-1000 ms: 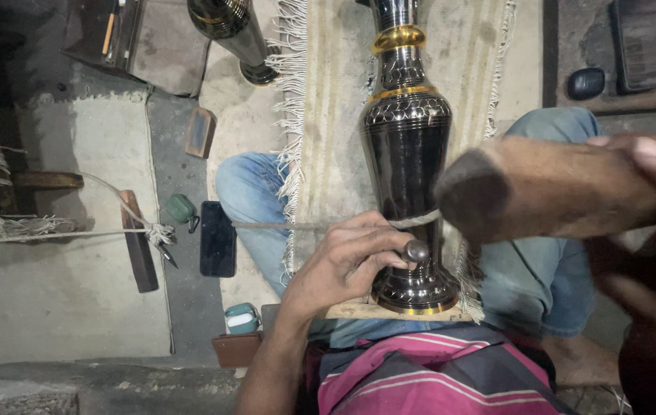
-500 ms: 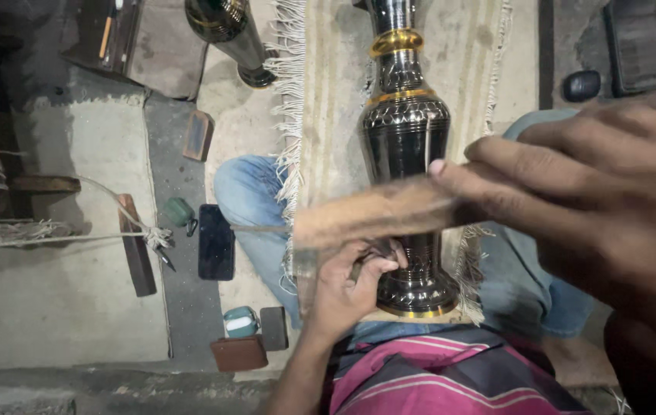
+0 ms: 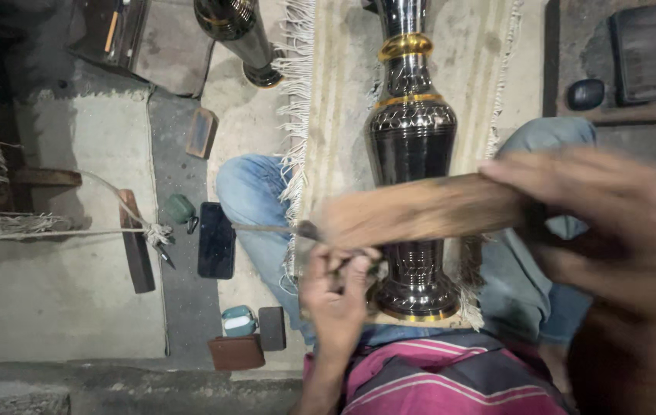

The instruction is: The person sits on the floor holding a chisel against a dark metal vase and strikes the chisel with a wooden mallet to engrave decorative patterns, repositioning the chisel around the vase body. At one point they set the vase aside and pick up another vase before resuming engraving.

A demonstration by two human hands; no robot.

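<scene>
Right hand (image 3: 604,230) swung lower, blurred, wooden mallet (image 3: 428,209) hiding vase (image 3: 412,138) middle

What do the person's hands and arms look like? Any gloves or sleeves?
No gloves: both the left hand and the right hand are bare, with no rings or watch that I can make out. The left forearm is bare too, with no sleeve over it. The right hand is big and blurry, close to the camera, so small details there are hard to tell.
</scene>
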